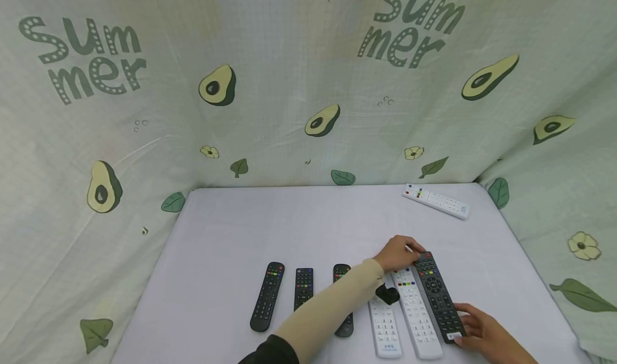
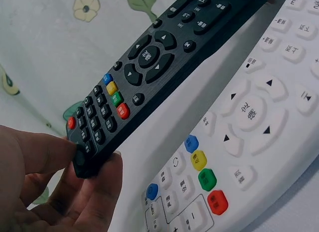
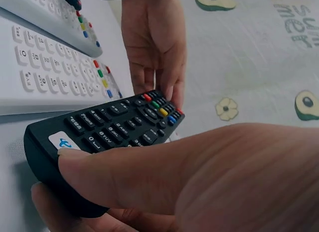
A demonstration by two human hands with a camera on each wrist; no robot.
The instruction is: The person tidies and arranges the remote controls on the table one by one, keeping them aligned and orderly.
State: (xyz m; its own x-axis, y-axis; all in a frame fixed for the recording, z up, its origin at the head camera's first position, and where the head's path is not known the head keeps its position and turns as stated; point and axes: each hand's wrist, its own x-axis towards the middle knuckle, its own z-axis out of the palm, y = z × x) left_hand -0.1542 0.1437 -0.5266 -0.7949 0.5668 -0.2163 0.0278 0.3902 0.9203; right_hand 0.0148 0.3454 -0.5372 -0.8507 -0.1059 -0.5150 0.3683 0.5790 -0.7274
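A black remote control (image 1: pixel 437 297) with coloured buttons is held at both ends, at the right end of a row of remotes. My left hand (image 1: pixel 397 252) pinches its far end; the left wrist view shows thumb and fingers around that end of the black remote (image 2: pixel 149 57). The near end is gripped by my right hand (image 1: pixel 484 329), whose thumb lies by the white label in the right wrist view. Close on the left lies a white remote (image 1: pixel 418 316), with a second white remote (image 1: pixel 384 329) beyond it, partly covered by the left wrist camera.
Further left on the white table (image 1: pixel 217 235) lie three black remotes: one at the end (image 1: pixel 267 297), a smaller one (image 1: pixel 303 286) and one (image 1: pixel 344 329) partly behind my left sleeve. Another white remote (image 1: pixel 436 201) lies near the back right edge. Printed cloth (image 1: pixel 270 59) surrounds the table.
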